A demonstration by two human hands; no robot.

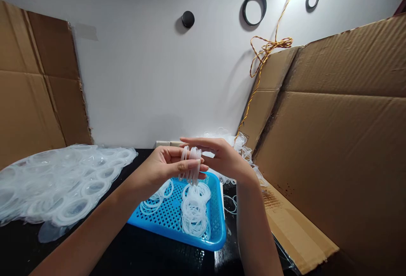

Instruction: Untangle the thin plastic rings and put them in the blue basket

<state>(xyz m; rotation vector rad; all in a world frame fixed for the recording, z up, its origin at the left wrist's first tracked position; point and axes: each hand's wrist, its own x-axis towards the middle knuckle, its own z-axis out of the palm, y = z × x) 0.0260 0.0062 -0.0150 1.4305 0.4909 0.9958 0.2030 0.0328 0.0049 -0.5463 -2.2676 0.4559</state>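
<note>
My left hand [160, 166] is closed around a bunch of thin translucent white rings [194, 172], pinched between thumb and fingers. From the other side my right hand [226, 159] reaches over, its upper fingers stretched out above the bunch; whether its lower fingers touch the rings is hidden. Below both hands stands a blue perforated plastic basket [222, 229]. Inside it, one looser group of rings [155, 200] lies at the left and a thicker pile of rings [195, 212] at the right.
Translucent sheets with round cut-outs [79, 183] lie stacked at left on the black table [133, 250]. Cardboard panels [336, 140] flank both sides. More loose rings [230, 204] lie right of the basket. A twisted yellow cord [269, 49] hangs at the white wall.
</note>
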